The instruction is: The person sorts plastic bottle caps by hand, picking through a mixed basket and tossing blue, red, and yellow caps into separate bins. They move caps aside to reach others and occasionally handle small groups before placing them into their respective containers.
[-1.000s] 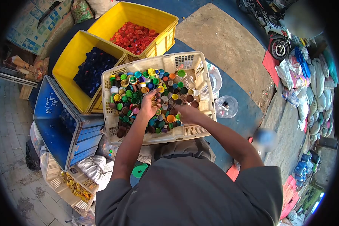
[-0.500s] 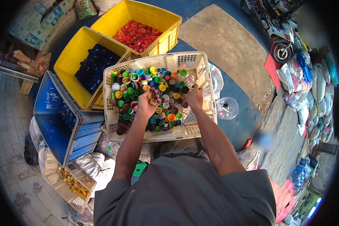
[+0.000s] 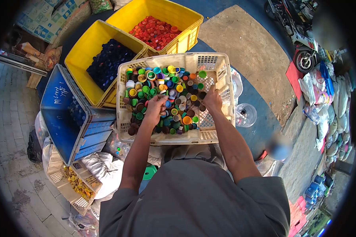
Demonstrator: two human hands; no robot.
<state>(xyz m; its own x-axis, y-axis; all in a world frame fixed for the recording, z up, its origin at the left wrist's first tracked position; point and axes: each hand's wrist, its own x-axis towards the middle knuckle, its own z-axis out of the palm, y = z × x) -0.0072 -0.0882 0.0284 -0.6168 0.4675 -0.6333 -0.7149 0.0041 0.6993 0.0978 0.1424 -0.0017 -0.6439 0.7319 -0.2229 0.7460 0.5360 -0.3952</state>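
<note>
A cream plastic crate (image 3: 174, 138) holds a spread of mixed-colour bottle caps (image 3: 150, 89), thickest on its left and middle. My left hand (image 3: 157, 107) is over the middle of the caps, its thumb and fingers closed on some brownish caps, mostly hidden by the fingers. Near the crate's right side, my right hand (image 3: 213, 100) has its fingers curled down. What it holds, if anything, is hidden from view. Dark caps lie just left of it, on the thinner part of the spread.
Behind the crate are a yellow bin (image 3: 77, 59) of dark blue caps and another yellow bin (image 3: 193, 29) of red caps. A blue bin (image 3: 53, 106) stands tilted at left, above a crate (image 3: 59, 173) of yellow pieces. A clear round container (image 3: 247, 114) sits at right.
The whole view has shifted, so the crate appears farther right. My left hand has turned over, hiding the brown caps seen in it before. My right hand's fingers are more curled.
</note>
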